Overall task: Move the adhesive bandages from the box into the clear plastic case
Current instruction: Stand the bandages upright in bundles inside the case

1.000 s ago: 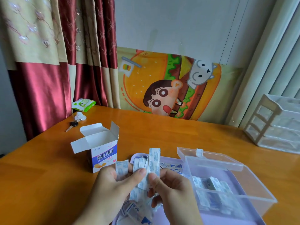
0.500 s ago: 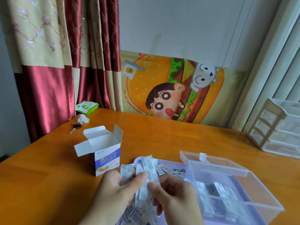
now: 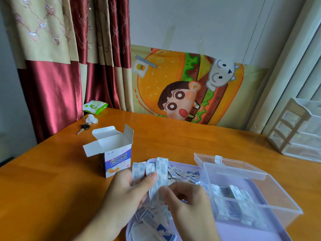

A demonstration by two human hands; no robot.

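The white and blue bandage box (image 3: 116, 153) stands open on the wooden table, left of my hands. My left hand (image 3: 125, 192) grips a fan of wrapped adhesive bandages (image 3: 160, 169) upright, thumb across them. My right hand (image 3: 189, 204) pinches the lower end of the same bunch. More loose bandages (image 3: 184, 176) lie on the lilac tray (image 3: 250, 186) beneath and behind my hands. The clear plastic case (image 3: 257, 204) sits on the tray at right, lid (image 3: 229, 165) open at the back, with several bandages stacked inside.
A key (image 3: 83, 128), a crumpled tissue (image 3: 91, 118) and a green wipes packet (image 3: 95, 106) lie at the table's far left by the red curtain. A white drawer unit (image 3: 298, 133) stands at the far right. A cartoon cushion (image 3: 189, 87) leans on the wall.
My hands stay together on the bunch of bandages; the tall strip has dropped lower into the bunch. The camera view has tilted up slightly.
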